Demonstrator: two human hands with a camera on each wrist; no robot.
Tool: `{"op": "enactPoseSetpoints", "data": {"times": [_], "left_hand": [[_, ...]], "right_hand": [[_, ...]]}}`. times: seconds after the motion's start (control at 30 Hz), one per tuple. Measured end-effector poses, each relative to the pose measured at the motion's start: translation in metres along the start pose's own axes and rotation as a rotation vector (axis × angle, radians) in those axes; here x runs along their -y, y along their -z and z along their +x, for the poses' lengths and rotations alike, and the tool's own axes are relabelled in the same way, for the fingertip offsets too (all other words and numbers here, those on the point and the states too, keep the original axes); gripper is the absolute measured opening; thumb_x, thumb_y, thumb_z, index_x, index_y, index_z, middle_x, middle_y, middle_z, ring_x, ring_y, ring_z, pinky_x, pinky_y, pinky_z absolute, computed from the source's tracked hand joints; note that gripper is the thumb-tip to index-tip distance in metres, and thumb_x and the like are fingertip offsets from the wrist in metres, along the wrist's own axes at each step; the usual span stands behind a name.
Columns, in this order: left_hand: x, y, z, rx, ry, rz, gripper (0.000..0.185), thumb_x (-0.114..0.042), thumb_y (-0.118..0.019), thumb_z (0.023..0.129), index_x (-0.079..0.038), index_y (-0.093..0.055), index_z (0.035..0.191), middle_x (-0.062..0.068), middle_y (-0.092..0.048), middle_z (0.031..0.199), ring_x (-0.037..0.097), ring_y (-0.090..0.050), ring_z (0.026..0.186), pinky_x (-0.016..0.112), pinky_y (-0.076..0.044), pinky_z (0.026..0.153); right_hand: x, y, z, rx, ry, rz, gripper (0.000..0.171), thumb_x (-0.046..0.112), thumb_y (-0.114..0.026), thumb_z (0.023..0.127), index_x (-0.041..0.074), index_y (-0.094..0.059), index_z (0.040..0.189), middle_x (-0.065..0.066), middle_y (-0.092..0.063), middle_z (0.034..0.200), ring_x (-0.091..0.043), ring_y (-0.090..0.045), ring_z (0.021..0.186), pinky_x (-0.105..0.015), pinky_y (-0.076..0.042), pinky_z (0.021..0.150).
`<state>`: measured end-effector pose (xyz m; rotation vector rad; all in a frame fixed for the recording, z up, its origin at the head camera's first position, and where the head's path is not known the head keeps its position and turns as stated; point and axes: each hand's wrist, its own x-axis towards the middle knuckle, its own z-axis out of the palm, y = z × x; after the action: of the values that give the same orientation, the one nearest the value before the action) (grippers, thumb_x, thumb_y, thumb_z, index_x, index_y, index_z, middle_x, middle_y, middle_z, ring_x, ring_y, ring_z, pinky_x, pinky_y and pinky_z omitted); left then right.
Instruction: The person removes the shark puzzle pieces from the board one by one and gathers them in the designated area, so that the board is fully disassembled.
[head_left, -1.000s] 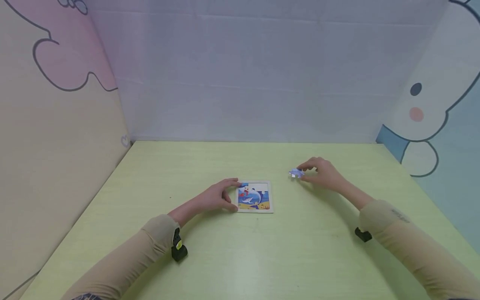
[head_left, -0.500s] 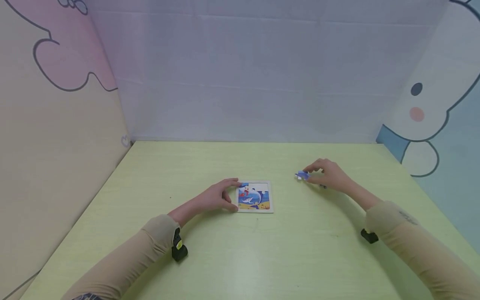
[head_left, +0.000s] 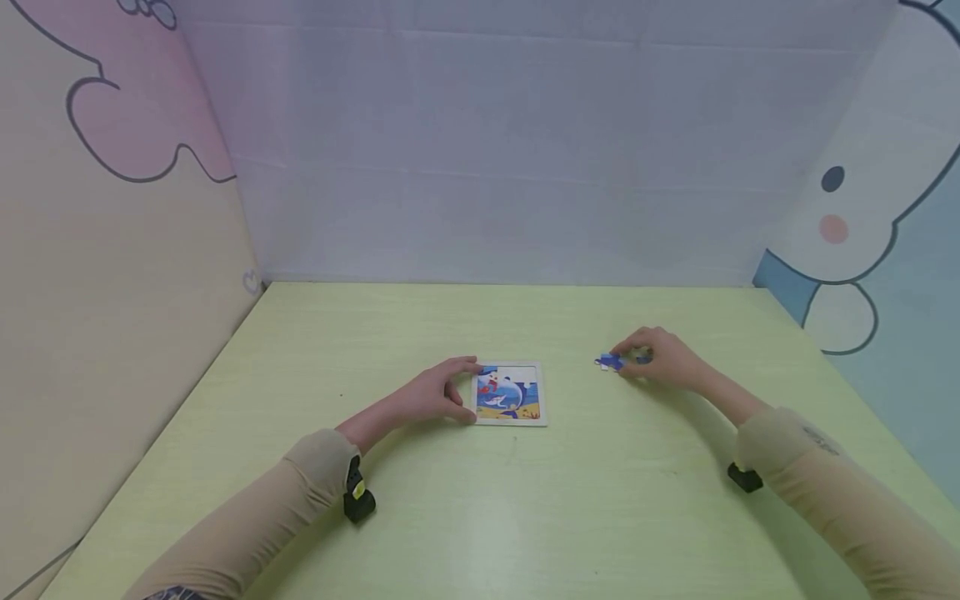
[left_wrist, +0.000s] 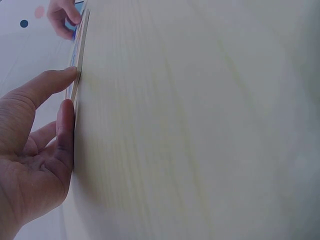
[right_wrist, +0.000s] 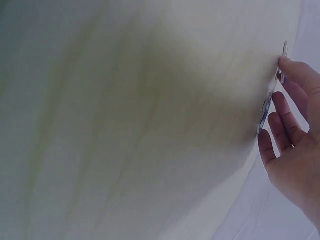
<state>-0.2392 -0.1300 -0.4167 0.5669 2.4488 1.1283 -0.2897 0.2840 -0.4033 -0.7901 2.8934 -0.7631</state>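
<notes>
On the pale green table (head_left: pixel 420 517), the left hand (head_left: pixel 435 393) lies just left of centre, its thumb and forefinger spread and fairly straight against the left edge of the puzzle board (head_left: pixel 511 394); the left wrist view shows the fingertips (left_wrist: pixel 70 75) touching the thin edge of the board, with nothing pinched or enclosed. The board lies flat near the middle of the table, its picture in blue, white and yellow with a bit of red, and a pale patch at its upper right where the picture does not reach. To the right of the board, well apart from it, a small blue puzzle piece (head_left: pixel 609 362) lies on or very close to the table surface at the tips of the right hand (head_left: pixel 660 360). That hand's fingers are curled over the piece and appear to pinch it; from the right wrist view, the fingers (right_wrist: pixel 287 127) sit against thin pieces seen edge-on (right_wrist: pixel 266 111) by the table, though how firm the grip is cannot be told. A tan sleeve (head_left: pixel 840 492) covers the right forearm.
</notes>
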Motion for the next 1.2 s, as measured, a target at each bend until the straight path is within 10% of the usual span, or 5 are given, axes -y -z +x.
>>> {"op": "enactPoseSetpoints", "data": {"times": [1.2], "left_hand": [[0.0005,-0.0021,0.0001,-0.013,0.014,-0.011,0.082,-0.017,-0.083,0.079,-0.018,-0.043,0.150,-0.001,-0.024,0.165,0.011,-0.058,0.081,0.024,-0.048,0.071]], "right_hand": [[0.0004,0.0030,-0.0040,0.087,-0.036,0.059,0.041,0.020,-0.075,0.087,0.009,-0.068,0.126,-0.016,-0.063,0.128,-0.038,-0.053,0.123,-0.058,-0.039,0.104]]}}
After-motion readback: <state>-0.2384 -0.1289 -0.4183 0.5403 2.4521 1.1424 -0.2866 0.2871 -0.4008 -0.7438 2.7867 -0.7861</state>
